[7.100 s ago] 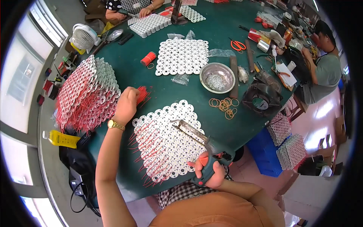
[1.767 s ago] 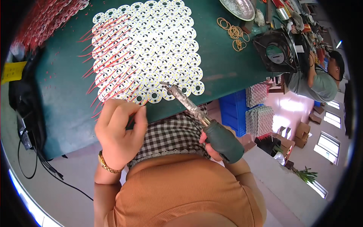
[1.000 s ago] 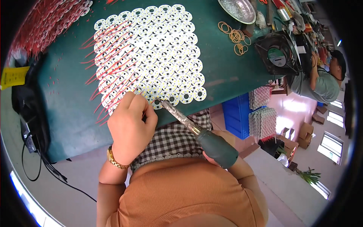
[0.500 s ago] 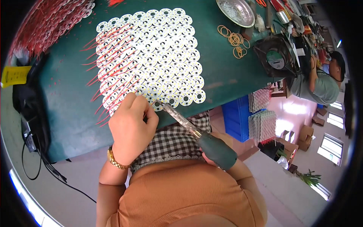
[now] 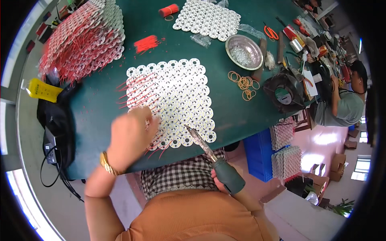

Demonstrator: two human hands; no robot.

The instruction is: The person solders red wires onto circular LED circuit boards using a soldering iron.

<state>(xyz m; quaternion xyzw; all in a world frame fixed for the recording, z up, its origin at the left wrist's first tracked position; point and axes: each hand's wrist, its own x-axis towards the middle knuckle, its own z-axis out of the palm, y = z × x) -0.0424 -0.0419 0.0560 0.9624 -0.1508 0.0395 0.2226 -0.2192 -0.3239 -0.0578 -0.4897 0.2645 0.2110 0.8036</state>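
A panel of round white circuit boards [image 5: 187, 92] joined in rows lies on the green table before me. Thin red wires [image 5: 138, 88] stick out from its left part, and a few more show at its near edge. My left hand [image 5: 130, 136] hovers at the panel's lower left side, its fingers bent but smeared by motion; whether they hold a wire cannot be made out. In my right hand [image 5: 219, 180] is a soldering iron [image 5: 229, 176] with a dark green handle. Its tip points at the panel's lower right part, apart from my left hand.
Wired panels [image 5: 86, 40] are stacked at the far left, near a yellow bottle [image 5: 44, 90]. Beyond lie cut red wires [image 5: 146, 44] and another board panel [image 5: 207, 18]. To the right are a metal bowl [image 5: 244, 52], rubber bands [image 5: 244, 82], a fan [image 5: 283, 92] and a co-worker [image 5: 348, 98].
The view has shifted, showing more of the table's far side. My left hand has moved left, away from the iron's tip. The iron stays in my right hand, its tip further over the panel.
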